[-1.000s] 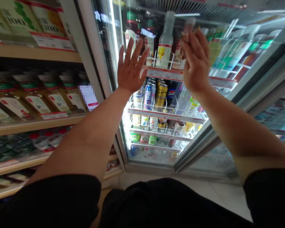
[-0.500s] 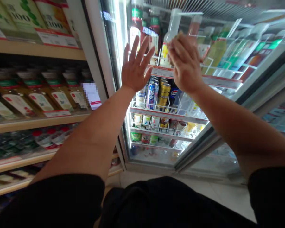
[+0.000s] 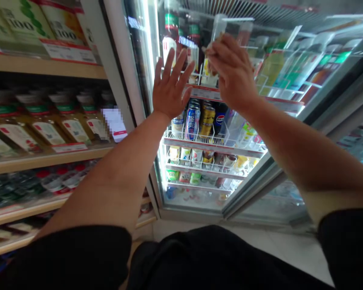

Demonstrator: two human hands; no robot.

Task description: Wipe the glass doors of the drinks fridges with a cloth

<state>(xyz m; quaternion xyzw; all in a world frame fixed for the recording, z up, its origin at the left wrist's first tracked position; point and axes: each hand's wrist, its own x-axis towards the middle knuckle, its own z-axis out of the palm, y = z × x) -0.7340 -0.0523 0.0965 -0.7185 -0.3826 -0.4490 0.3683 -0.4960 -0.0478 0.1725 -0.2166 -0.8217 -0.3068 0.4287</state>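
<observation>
My left hand [image 3: 169,88] is raised with its fingers spread, open, just in front of the upper shelf of an open drinks fridge [image 3: 211,121]. My right hand [image 3: 230,72] is closed round a clear bottle [image 3: 216,30] with a yellow label that stands on that upper shelf; the hand hides most of the bottle. Dark bottles with green caps [image 3: 169,36] stand to the left of it. Below, several cans [image 3: 199,119] sit on a wire shelf.
The fridge's glass door [image 3: 305,80] hangs open to the right. Wooden shelves [image 3: 48,155] with rows of bottled drinks run along the left. Lower fridge shelves hold small cups and cans. A pale tiled floor [image 3: 290,249] lies below.
My right hand has moved left along the upper shelf, from a pinkish bottle to the clear yellow-labelled one. My left hand has stayed raised and open.
</observation>
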